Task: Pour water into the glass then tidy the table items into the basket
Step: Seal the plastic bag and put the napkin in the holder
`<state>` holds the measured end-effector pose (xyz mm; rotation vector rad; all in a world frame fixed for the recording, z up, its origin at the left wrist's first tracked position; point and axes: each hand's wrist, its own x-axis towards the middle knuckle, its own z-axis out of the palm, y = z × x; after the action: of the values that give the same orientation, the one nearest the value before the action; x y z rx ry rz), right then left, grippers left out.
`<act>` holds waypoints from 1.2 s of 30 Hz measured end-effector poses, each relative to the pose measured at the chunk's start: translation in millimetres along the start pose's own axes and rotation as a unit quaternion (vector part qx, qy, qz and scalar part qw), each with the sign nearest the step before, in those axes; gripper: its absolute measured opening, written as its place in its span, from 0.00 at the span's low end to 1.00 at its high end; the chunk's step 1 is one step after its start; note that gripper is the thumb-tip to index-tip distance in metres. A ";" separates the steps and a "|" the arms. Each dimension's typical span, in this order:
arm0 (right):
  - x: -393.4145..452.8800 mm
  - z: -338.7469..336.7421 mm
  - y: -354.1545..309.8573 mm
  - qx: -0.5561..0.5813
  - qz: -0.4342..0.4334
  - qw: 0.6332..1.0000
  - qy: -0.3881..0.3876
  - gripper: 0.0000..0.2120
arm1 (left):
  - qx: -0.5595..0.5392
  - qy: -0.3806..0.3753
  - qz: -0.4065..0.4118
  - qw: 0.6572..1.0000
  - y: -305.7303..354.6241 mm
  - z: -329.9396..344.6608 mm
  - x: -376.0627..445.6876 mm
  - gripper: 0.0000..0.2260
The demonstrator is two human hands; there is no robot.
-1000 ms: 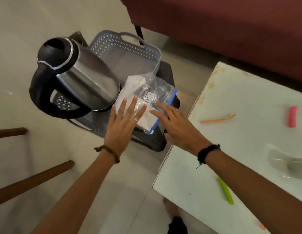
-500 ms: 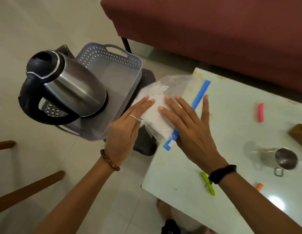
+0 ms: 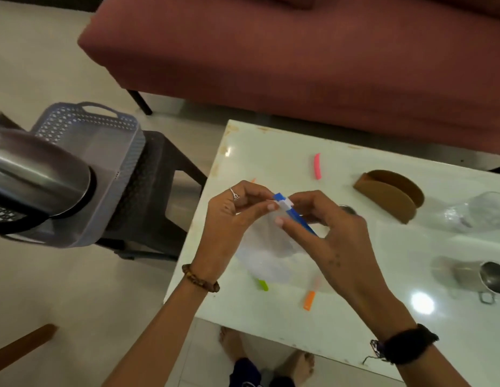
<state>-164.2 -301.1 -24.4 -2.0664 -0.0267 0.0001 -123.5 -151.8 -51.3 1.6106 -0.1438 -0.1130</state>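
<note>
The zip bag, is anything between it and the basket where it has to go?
Both hands hold the zip bag above the table. The kettle fills the basket's near part; the far part looks open.

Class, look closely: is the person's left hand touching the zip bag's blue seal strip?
Touching. The head view shows the left hand pinching the end of the blue seal strip, fingertips on it.

Maroon sofa (image 3: pixel 299 57), pale tiled floor (image 3: pixel 33 65)
</note>
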 end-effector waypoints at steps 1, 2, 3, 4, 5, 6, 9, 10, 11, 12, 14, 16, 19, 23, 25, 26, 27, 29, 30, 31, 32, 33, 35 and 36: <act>-3.2 -6.6 2.0 0.012 -0.012 0.999 0.030 0.04 | -0.006 -0.014 -0.004 1.000 -0.8 11.7 -1.2 0.10; -5.9 -12.2 4.6 0.018 -0.022 0.998 0.057 0.03 | -0.013 -0.022 -0.008 1.000 -2.0 22.2 -2.7 0.11; -7.2 -15.2 6.7 0.028 -0.025 0.996 0.077 0.03 | -0.018 -0.021 -0.012 1.000 -2.9 29.6 -3.7 0.11; -10.0 -18.5 10.2 0.040 -0.021 0.995 0.092 0.02 | -0.024 -0.019 -0.016 0.999 -3.9 37.9 -5.1 0.11; -12.8 -21.4 14.0 0.052 -0.013 0.993 0.102 0.02 | -0.024 -0.019 -0.016 0.999 -4.9 45.7 -6.6 0.10; -15.8 -23.1 18.5 0.059 -0.005 0.992 0.108 0.01 | -0.021 -0.020 -0.012 1.000 -5.6 52.3 -8.2 0.09; -26.0 -26.6 33.0 0.060 0.030 0.991 0.120 0.02 | -0.029 0.001 -0.016 0.999 -9.4 63.6 -9.8 0.08; -31.1 -29.8 39.3 0.055 0.041 0.990 0.124 0.02 | -0.040 0.019 -0.030 0.999 -11.5 66.1 -8.2 0.08; -36.6 -33.7 46.0 0.050 0.049 0.990 0.124 0.03 | -0.053 0.043 -0.047 0.997 -13.6 66.8 -4.7 0.09; -42.8 -38.0 52.8 0.042 0.058 0.990 0.122 0.03 | -0.062 0.070 -0.064 0.994 -15.5 65.8 -0.3 0.10; -57.2 -47.0 63.7 0.026 0.081 0.990 0.110 0.04 | -0.065 0.107 -0.083 0.989 -19.0 60.5 9.7 0.12; -69.9 -56.3 73.0 0.025 0.111 0.989 0.095 0.04 | -0.052 0.103 -0.088 0.989 -21.4 57.1 16.9 0.12; -77.8 -65.9 80.9 0.006 0.135 0.989 0.055 0.08 | -0.032 0.059 -0.106 0.992 -25.7 56.7 21.2 0.12; -62.0 -64.3 78.0 0.067 0.131 0.989 0.007 0.04 | -0.033 0.009 -0.145 0.989 -25.4 61.0 22.7 0.11; -49.3 -55.4 75.5 0.066 0.129 0.989 0.011 0.04 | -0.020 0.030 -0.151 0.988 -23.7 69.2 19.1 0.07; -44.1 -50.0 74.4 0.065 0.131 0.989 0.024 0.04 | 0.005 0.070 -0.154 0.986 -23.2 73.3 16.6 0.05; -40.0 -44.9 73.1 0.073 0.137 0.987 0.040 0.05 | 0.038 0.122 -0.157 0.979 -23.2 77.9 13.3 0.08; -35.3 -35.4 71.6 0.089 0.149 0.983 0.057 0.04 | 0.074 0.199 -0.164 0.963 -21.2 86.7 3.8 0.14; -34.3 -31.0 71.0 0.085 0.149 0.983 0.058 0.04 | 0.070 0.202 -0.181 0.960 -19.9 90.4 -1.1 0.14; -33.8 -26.8 69.9 0.078 0.144 0.985 0.056 0.04 | 0.055 0.183 -0.203 0.960 -19.0 94.1 -6.3 0.13; -33.5 -22.9 68.7 0.071 0.135 0.987 0.053 0.05 | 0.035 0.153 -0.224 0.962 -18.7 96.8 -11.8 0.11; -33.2 -20.0 67.0 0.068 0.128 0.988 0.051 0.05 | 0.011 0.125 -0.237 0.964 -18.8 98.5 -16.6 0.09; -32.3 -15.6 64.9 0.082 0.127 0.987 0.050 0.06 | -0.044 0.102 -0.245 0.963 -20.0 96.1 -22.2 0.06; -31.9 -14.7 64.3 0.100 0.135 0.984 0.053 0.07 | -0.074 0.100 -0.251 0.960 -20.6 93.4 -23.0 0.06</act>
<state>-194.7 -345.2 -74.4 -1.8527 0.3078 0.0567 -160.8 -239.3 -76.5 1.4681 0.4257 -0.3427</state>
